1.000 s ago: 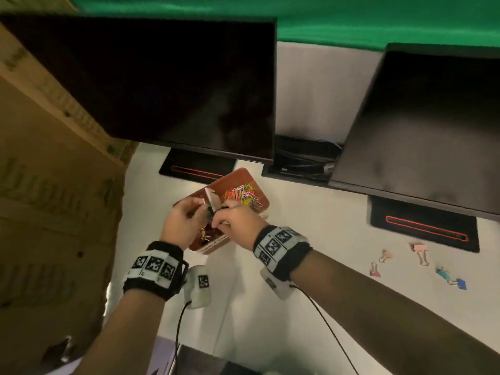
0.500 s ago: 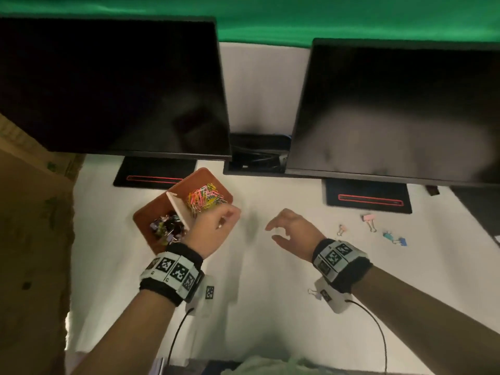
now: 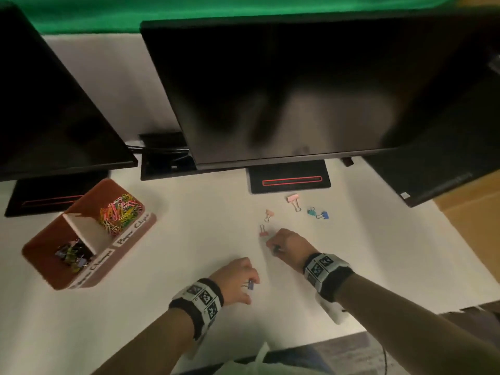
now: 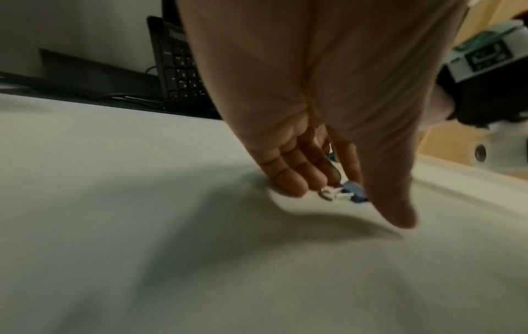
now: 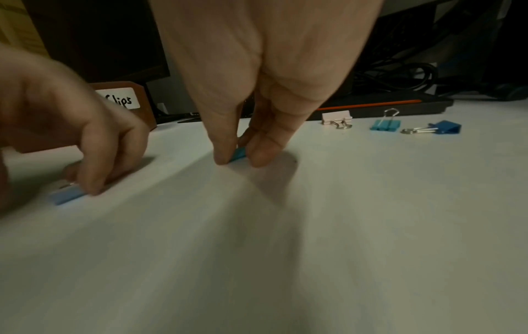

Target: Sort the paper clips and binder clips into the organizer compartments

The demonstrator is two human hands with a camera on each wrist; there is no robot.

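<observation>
The brown organizer (image 3: 40,266) stands at the left, with coloured paper clips (image 3: 120,213) in its far compartment and binder clips (image 3: 71,255) in its near one. My left hand (image 3: 250,286) is down on the white table, thumb and fingers pinching a light blue binder clip (image 4: 353,192) that lies there. Just right of it and farther back, my right hand (image 3: 272,244) pinches a teal binder clip (image 5: 239,154) against the table. Beyond it lie loose binder clips: three pink (image 3: 263,231) (image 3: 269,214) (image 3: 293,199), a teal one (image 3: 311,211) and a blue one (image 3: 323,215).
Two dark monitors (image 3: 270,90) overhang the back of the table, their black stands (image 3: 289,181) just behind the loose clips. Cables (image 3: 162,152) lie between the stands. A cardboard box (image 3: 470,220) sits at the right. The table's near edge (image 3: 311,345) is close to my forearms.
Both hands left the organizer and moved right, down onto the table. Each now pinches a binder clip lying there. My view has swung right.
</observation>
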